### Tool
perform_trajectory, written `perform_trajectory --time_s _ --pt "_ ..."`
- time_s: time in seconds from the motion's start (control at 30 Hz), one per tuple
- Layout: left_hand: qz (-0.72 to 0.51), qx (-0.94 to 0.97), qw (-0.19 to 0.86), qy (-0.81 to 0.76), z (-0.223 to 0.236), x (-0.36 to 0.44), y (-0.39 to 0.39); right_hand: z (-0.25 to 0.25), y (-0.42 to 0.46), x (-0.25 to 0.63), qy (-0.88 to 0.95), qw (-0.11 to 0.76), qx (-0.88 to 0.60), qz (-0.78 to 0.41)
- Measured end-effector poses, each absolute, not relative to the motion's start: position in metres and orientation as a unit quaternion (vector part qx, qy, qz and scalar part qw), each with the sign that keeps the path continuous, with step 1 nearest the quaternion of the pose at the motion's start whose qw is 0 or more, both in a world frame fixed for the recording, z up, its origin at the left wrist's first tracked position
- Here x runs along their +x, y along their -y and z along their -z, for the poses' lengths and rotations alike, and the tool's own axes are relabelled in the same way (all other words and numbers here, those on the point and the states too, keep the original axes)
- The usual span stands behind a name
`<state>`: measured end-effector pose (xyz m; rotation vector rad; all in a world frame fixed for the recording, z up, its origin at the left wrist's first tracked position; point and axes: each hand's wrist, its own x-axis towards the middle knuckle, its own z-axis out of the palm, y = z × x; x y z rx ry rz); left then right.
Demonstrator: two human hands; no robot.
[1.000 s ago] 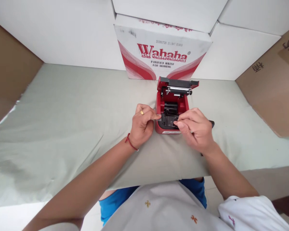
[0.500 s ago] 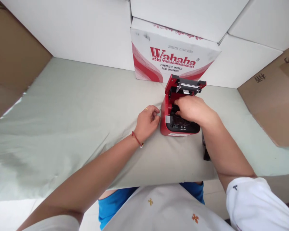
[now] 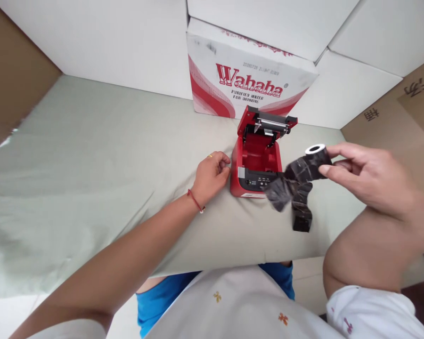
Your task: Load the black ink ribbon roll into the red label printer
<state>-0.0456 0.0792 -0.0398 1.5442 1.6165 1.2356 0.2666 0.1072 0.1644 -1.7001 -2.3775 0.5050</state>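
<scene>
The black roll [image 3: 320, 163] is now out of the red machine [image 3: 256, 157] and off to its right, carried there by my right grip [image 3: 378, 176], which pinches it between thumb and fingers. Its crumpled dark strip [image 3: 298, 169] trails near the machine's front corner. My left grip [image 3: 211, 178], loosely half-curled, rests on the worktop [image 3: 120, 150] just beside the machine.

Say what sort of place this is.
Likely a makeshift indoor workspace: there is a pale green cloth, an open red device standing on it, and a Wahaha water carton behind.
</scene>
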Motion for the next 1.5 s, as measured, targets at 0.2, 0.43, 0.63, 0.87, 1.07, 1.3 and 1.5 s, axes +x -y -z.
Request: perform_trajectory --time_s 0.2,0.43,0.63,0.87,1.07,1.3,1.5 --pt "-0.468 0.578 0.291 -0.602 0.04 -0.046 -0.08 -0.096 -0.117 0.288 0.76 -0.001 -0.567 -0.318" --pt "-0.472 0.572 0.298 -0.601 0.042 -0.046 -0.081 -0.055 -0.118 0.322 0.75 0.052 -0.637 -0.169" --pt "-0.461 0.578 0.297 -0.604 0.04 -0.047 -0.08 -0.03 -0.128 0.346 0.786 -0.002 -0.605 -0.125" --pt "-0.458 0.578 0.299 -0.605 0.039 -0.047 -0.08 -0.06 -0.133 0.338 0.8 0.062 -0.584 -0.127" --pt "-0.454 0.577 0.308 -0.606 0.038 -0.047 -0.08 -0.068 -0.127 0.277 0.864 0.05 -0.493 -0.093" --pt "-0.471 0.572 0.308 -0.596 0.041 -0.047 -0.079 -0.082 -0.111 0.265 0.848 0.158 -0.491 -0.118" --pt "-0.556 0.568 0.168 -0.583 0.045 -0.044 -0.074 -0.128 -0.099 0.265 0.783 0.264 -0.534 -0.18"
